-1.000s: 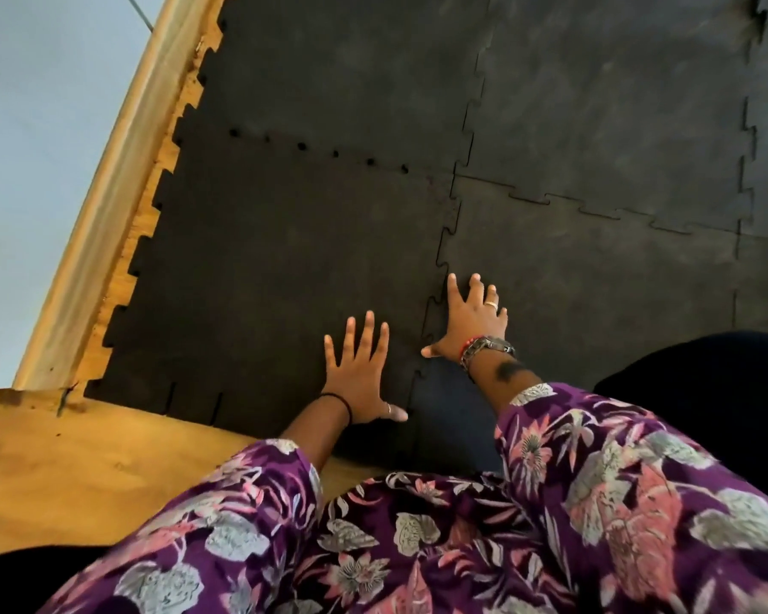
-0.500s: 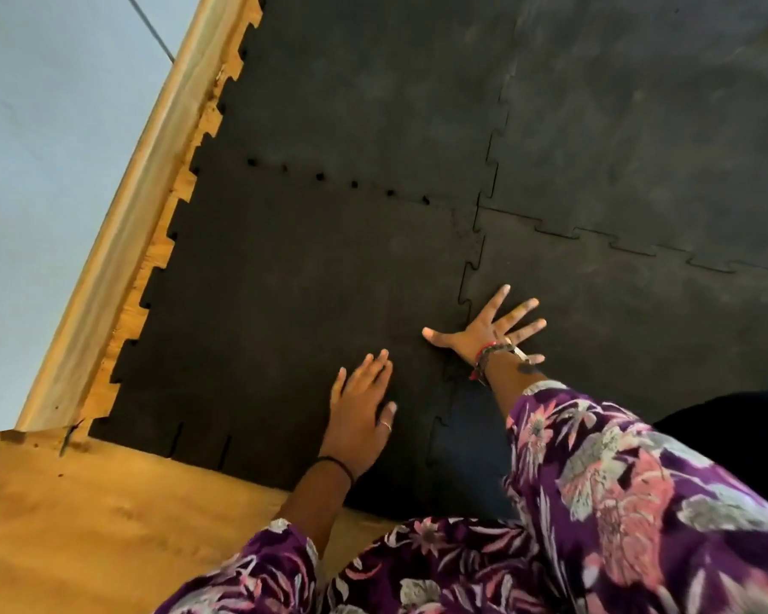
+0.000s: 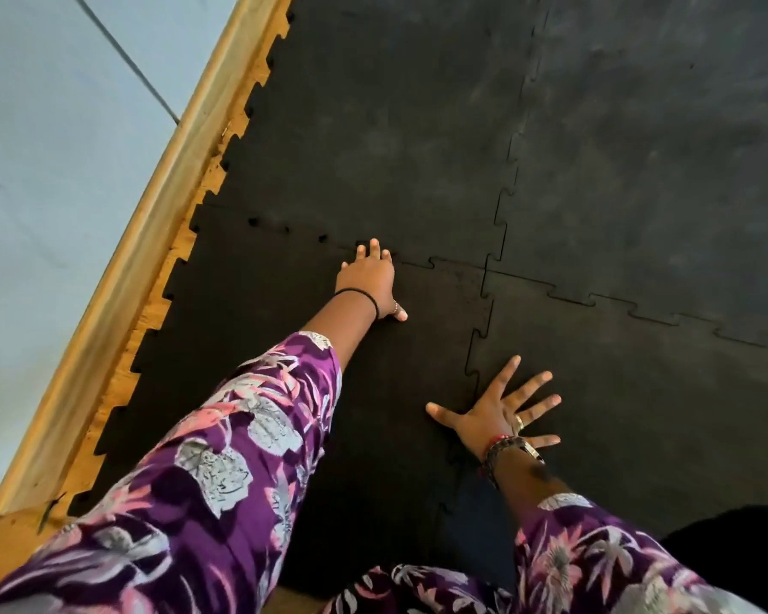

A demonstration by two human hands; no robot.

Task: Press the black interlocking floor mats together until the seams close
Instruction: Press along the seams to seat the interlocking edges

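Head view: the black floor mats (image 3: 417, 139) cover the floor from near to far, right of the wooden baseboard (image 3: 120, 277). The left hand (image 3: 366, 277) lies flat, fingers extended, gripping nothing, on the cross seam (image 3: 284, 228). The right hand (image 3: 493, 416) lies splayed across the lengthwise seam (image 3: 484, 321), empty. Risk: the cross seam shows open holes at left; pressing only near the hand may leave those tabs unseated.

This looks like a room in a home or a small exercise space being fitted out: black interlocking floor mats (image 3: 417, 126) cover a wooden floor (image 3: 1, 551), a pale wooden skirting board (image 3: 120, 277) runs along a light grey-blue wall (image 3: 41, 170).
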